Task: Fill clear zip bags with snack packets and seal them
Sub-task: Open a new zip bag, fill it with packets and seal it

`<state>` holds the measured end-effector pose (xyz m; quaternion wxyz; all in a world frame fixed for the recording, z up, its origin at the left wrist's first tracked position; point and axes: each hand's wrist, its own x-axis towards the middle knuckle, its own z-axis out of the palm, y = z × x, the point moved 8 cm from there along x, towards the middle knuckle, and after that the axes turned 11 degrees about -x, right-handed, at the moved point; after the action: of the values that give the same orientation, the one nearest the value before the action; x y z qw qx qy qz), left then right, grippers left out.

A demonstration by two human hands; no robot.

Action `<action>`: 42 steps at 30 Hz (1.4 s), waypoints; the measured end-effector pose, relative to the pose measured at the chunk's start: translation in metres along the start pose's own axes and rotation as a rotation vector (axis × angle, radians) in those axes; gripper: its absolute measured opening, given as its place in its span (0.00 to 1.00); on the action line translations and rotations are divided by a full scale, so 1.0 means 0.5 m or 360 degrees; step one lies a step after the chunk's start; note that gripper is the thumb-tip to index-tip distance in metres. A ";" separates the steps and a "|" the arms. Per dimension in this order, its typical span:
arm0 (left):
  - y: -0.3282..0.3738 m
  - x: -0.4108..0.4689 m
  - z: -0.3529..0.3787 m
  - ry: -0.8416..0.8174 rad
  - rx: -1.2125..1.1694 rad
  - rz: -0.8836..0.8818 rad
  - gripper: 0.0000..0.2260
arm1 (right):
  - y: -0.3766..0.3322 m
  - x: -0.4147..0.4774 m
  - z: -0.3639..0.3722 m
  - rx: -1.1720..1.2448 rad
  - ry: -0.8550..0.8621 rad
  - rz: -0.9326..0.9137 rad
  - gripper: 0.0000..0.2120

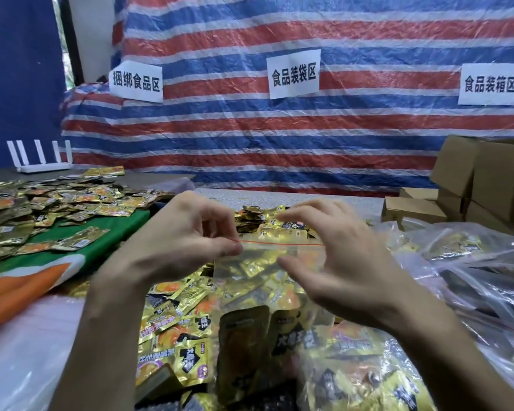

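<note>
Red zip line ran along the top of the clear plastic zip bag, and your left hand pinched its left end between thumb and finger. That one pinch was the only sure hold on the bag. The bag was up in the air in front of you, with shiny gold snack packets inside it.

If that pinch slipped, I think the bag could tip and drop its packets onto the loose pile of gold snack packets under it. If a packet poked up into the zip, the two sides would not press shut at that spot. The zip could also close crooked if its right end was not held firm.

Your right hand was at the other end of the zip. Its fingers were spread and mostly straight, with the thumb low, the fingers high and a wide gap between them. It looked blurry, so I could not tell if it touched the bag. Both your arms reached forward over the pile.

Farther out, filled clear plastic bags lay on your right, with brown cardboard boxes behind them. A green cloth with more packets lay on your left.
</note>
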<state>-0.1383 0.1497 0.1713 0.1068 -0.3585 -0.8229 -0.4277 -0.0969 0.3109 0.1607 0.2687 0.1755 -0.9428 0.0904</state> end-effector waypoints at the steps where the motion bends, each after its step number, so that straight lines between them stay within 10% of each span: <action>1: 0.003 0.001 0.004 -0.0009 0.0008 0.0017 0.08 | -0.020 0.010 0.004 -0.0047 0.0001 -0.0032 0.21; 10: -0.002 -0.004 -0.003 -0.0055 -0.0265 0.0052 0.10 | -0.044 0.041 0.011 0.0106 -0.0003 -0.0017 0.03; 42: -0.014 0.009 0.009 -0.0089 -0.0601 0.0319 0.08 | -0.012 0.013 -0.003 0.0426 -0.0134 -0.0001 0.08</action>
<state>-0.1459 0.1529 0.1662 0.0568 -0.4640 -0.6910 -0.5514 -0.0991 0.3039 0.1662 0.2030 0.2139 -0.9326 0.2079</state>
